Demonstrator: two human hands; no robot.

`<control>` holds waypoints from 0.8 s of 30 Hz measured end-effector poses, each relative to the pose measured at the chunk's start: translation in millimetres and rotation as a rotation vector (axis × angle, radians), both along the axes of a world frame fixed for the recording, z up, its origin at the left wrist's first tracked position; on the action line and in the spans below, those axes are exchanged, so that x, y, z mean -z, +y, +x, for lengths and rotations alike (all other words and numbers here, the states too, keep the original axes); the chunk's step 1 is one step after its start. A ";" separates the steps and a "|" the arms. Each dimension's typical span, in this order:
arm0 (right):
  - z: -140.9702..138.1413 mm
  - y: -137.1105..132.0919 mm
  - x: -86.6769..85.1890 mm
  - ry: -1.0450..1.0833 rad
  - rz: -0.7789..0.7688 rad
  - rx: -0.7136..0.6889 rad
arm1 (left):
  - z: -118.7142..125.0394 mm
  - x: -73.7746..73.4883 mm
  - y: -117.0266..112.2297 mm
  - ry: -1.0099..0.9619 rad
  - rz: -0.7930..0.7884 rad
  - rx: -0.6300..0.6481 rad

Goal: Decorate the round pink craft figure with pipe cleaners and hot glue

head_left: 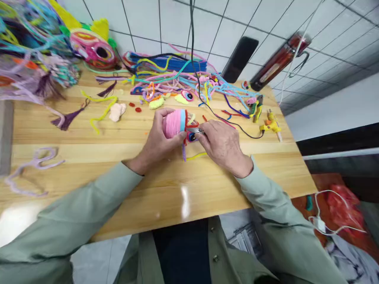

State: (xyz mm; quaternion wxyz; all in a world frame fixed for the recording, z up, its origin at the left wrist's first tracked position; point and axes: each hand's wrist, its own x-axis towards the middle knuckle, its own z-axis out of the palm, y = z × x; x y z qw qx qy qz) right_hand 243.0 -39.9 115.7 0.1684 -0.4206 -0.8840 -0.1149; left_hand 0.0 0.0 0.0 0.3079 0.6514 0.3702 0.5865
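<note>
My left hand is wrapped round a pink pipe-cleaner bundle with a light blue band and a red edge, held just above the wooden table. My right hand is closed on a small metal tool, maybe scissors or pliers, whose tip meets the bundle's right end. A dark blue eye piece sits at that end. A purple stem and a yellow pipe cleaner lie under my hands.
A heap of coloured pipe cleaners covers the table's far middle. A yellow glue gun with a black cord lies at right, a finished pink figure at far left. Purple tassel and lilac loop lie left.
</note>
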 end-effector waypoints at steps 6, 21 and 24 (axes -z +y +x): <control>-0.8 -2.7 1.2 -0.003 -0.042 0.034 | 2.0 -4.0 -1.9 0.008 -0.040 -0.013; -1.3 -1.9 2.2 0.029 -0.128 0.064 | -5.0 -8.6 -2.5 0.085 -0.045 0.002; -0.9 -1.5 4.8 0.043 -0.110 0.061 | -5.3 -8.0 -2.2 0.070 -0.045 0.001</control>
